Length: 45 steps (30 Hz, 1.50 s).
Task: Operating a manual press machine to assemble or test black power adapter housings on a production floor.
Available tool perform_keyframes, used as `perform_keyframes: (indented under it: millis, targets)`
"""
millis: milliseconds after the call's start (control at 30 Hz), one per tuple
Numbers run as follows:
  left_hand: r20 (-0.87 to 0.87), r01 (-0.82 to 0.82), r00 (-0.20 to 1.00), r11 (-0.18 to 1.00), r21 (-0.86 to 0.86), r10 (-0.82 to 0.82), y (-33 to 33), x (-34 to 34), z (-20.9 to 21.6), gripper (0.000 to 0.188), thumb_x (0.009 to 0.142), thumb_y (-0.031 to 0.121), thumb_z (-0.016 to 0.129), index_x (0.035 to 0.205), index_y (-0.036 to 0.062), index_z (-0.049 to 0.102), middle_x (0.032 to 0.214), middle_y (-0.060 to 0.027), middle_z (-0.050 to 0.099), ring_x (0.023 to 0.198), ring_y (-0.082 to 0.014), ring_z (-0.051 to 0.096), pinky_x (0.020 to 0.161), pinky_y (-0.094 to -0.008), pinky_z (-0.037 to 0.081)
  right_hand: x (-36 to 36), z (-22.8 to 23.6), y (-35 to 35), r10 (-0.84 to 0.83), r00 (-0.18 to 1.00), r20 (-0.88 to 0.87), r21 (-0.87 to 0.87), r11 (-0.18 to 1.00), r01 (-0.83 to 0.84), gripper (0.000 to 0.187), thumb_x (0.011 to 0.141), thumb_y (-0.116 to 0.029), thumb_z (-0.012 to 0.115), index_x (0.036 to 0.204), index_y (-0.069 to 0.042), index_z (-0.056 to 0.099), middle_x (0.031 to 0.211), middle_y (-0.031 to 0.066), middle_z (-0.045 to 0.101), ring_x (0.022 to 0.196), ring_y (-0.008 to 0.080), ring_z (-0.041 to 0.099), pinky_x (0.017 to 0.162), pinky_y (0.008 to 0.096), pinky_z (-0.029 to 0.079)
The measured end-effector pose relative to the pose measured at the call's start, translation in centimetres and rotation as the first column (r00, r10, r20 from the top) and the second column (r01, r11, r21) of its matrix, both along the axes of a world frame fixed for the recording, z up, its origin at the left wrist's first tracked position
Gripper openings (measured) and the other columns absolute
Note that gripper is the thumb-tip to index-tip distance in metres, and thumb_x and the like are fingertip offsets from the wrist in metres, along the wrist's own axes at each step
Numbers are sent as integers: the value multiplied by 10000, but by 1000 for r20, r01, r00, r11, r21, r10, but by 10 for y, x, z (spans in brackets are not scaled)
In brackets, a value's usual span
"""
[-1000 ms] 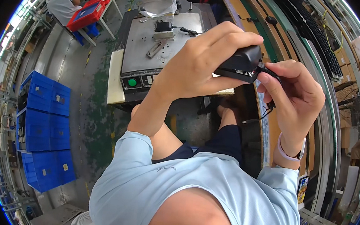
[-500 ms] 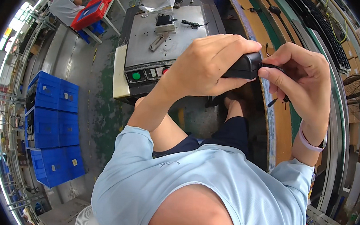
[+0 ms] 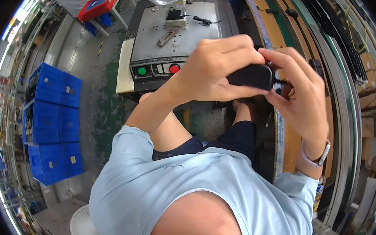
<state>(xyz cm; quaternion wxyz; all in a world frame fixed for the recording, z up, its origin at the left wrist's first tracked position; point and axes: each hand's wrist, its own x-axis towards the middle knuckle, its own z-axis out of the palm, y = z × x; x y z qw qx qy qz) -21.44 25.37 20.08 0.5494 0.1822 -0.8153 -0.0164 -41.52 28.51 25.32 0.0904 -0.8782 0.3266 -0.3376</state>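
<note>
The black box (image 3: 252, 77) is held up near-right of the metal plate (image 3: 194, 48), clasped by the left hand (image 3: 215, 66) between far-side fingers and near-side thumb. Its right end is touched by the right hand (image 3: 304, 89); whether the cord (image 3: 281, 82) is pinched cannot be told. The box is best kept steady, with the cord unkinked.
</note>
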Motion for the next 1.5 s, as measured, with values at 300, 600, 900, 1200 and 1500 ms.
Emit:
perform_keyframes:
  millis: [300,600,900,1200,1500]
  targets:
    - [-87,-60,967,545,837,241,-67,83,-78,240,848,249,714,861,33,611,757,-62,643,624,-133,579,597,-227,472,8,-83,-70,-161,899,408,491,869,-68,293,802,43,647,1083,-8,582,908,114,596,622,141,518,529,188,399]
    - [48,-519,840,772,366,541,-242,218,-195,401,729,147,801,1051,43,586,963,-85,667,914,-193,630,817,-325,486,3,-86,-195,-368,620,693,718,427,-549,235,968,-155,519,1092,40,557,955,166,602,739,149,560,638,211,440]
    - [-322,62,924,752,656,205,-245,218,-185,625,759,116,779,1288,46,452,1199,-161,613,1067,-219,580,924,-309,446,94,-155,-305,-210,930,301,700,711,-66,373,971,-225,560,1242,28,531,1001,76,591,835,122,539,710,230,455]
    - [-993,866,-114,486,-116,-33,-104,249,-169,577,856,205,702,1328,35,418,1190,-149,551,1053,-262,551,930,-411,462,181,-212,-339,175,972,-158,10,984,-176,470,891,-214,665,1318,-58,546,1034,122,624,897,236,580,753,316,478]
    - [-246,-213,630,469,857,736,17,221,-191,374,825,14,627,1180,91,540,1035,-91,592,925,-199,565,833,-287,467,197,-187,-307,180,812,-555,-27,972,-234,822,823,-219,707,1509,-159,259,1454,185,366,1217,366,476,960,442,453]
